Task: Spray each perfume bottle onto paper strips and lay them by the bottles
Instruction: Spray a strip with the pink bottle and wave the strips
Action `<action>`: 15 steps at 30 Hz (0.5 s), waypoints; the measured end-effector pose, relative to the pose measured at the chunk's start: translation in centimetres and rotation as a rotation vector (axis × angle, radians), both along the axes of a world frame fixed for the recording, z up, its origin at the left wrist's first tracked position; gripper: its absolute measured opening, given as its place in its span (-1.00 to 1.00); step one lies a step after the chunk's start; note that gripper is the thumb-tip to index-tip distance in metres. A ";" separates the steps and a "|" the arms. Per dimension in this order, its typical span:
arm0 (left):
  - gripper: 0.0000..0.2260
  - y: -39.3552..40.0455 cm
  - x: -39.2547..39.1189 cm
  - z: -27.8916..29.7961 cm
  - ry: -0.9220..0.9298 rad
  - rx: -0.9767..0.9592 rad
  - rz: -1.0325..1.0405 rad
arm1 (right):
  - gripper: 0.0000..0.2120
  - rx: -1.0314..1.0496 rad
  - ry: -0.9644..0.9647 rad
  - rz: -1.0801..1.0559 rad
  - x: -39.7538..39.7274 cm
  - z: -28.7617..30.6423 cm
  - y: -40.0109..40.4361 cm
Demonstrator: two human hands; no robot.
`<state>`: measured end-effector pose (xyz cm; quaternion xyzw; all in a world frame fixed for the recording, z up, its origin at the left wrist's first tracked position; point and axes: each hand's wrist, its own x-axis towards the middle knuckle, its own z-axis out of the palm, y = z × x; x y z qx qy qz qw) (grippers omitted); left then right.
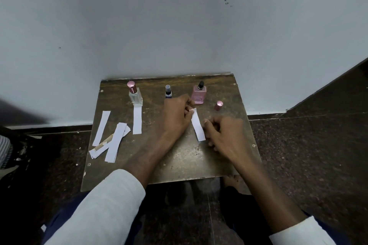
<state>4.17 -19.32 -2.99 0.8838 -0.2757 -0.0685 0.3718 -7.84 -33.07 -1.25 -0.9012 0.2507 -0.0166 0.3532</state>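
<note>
Left hand (177, 113) pinches top end of paper strip (197, 125), setting it down before uncapped pink bottle (198, 94) to mark that scent. Right hand (223, 131), fingers curled, touches strip's lower edge, apparently steadying it.

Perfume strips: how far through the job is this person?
One looks done: a strip lies before the clear bottle. In hand: the left hand pinches a strip near the uncapped pink bottle, its cap set aside. Left: the middle blue bottle shows no strip; spares wait.
</note>
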 end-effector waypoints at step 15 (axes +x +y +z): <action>-0.87 -0.1 0.3 -0.1 -0.022 -0.074 0.084 | -0.79 -0.306 -0.283 -0.058 2.5 -1.1 -3.3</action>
